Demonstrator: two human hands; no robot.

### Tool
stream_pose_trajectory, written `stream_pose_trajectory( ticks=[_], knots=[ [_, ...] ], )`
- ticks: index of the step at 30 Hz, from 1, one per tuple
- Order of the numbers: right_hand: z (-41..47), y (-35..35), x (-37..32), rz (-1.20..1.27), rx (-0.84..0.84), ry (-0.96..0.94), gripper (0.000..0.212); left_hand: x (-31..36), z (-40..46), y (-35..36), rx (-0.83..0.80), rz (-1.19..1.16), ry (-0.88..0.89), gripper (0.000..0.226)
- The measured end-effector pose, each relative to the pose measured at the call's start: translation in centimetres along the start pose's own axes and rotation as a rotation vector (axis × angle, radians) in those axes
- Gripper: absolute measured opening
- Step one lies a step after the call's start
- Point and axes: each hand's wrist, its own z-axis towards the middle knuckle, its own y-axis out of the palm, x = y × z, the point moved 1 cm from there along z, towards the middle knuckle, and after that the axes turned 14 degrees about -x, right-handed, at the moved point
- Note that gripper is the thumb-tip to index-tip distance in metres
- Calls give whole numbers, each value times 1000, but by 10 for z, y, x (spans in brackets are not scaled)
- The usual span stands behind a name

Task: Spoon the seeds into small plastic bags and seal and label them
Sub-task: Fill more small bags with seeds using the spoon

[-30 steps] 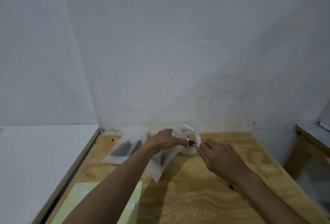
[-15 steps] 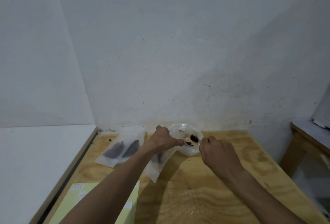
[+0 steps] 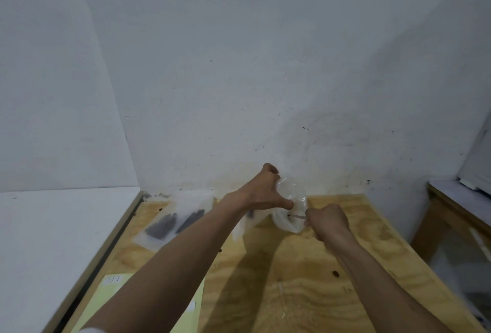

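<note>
My left hand (image 3: 261, 191) grips the rim of a clear plastic seed container (image 3: 292, 209) at the back of the plywood table (image 3: 318, 293), with thumb and fingers spread around it. My right hand (image 3: 328, 222) is closed on a thin spoon (image 3: 297, 216) whose tip pokes into the container; its bowl is hidden inside. A small empty-looking plastic bag (image 3: 245, 223) hangs under my left hand. Two filled bags of dark seeds (image 3: 174, 222) lie flat at the back left.
A yellow-green label sheet (image 3: 114, 293) lies at the table's front left under my left forearm. A few loose seeds (image 3: 336, 273) dot the plywood. A white surface (image 3: 53, 239) adjoins on the left, another wooden table (image 3: 457, 208) stands on the right.
The spoon, earlier lifted with seeds over the container, now dips low into it. My left hand has shifted from pinching the bag's mouth to spreading over the container's rim. The camera tilted slightly.
</note>
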Motion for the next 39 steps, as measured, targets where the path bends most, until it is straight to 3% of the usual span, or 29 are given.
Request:
stream_pose_trajectory(
  ticks=[5, 11, 18, 29, 31, 35, 39],
  knots=[
    [3, -3, 17, 209, -27, 134, 18, 0, 0, 0, -6, -12, -1, 69],
    [6, 5, 24, 437, -45, 102, 23, -7, -14, 5, 28, -54, 17, 70],
    [11, 2, 31, 446, -119, 52, 16, -23, -21, 1, 44, -103, -25, 79],
    [1, -8, 31, 245, -47, -57, 17, -50, -21, 16, 43, -152, -161, 56],
    [-2, -10, 29, 226, -37, -64, 18, -56, -17, 18, 51, -183, -194, 42],
    [-6, -18, 24, 208, -54, -47, 29, -57, -15, 21, 56, -217, -186, 33],
    [-8, -30, 14, 224, -76, -38, 25, -53, -21, 22, 79, -231, -140, 30]
  ],
)
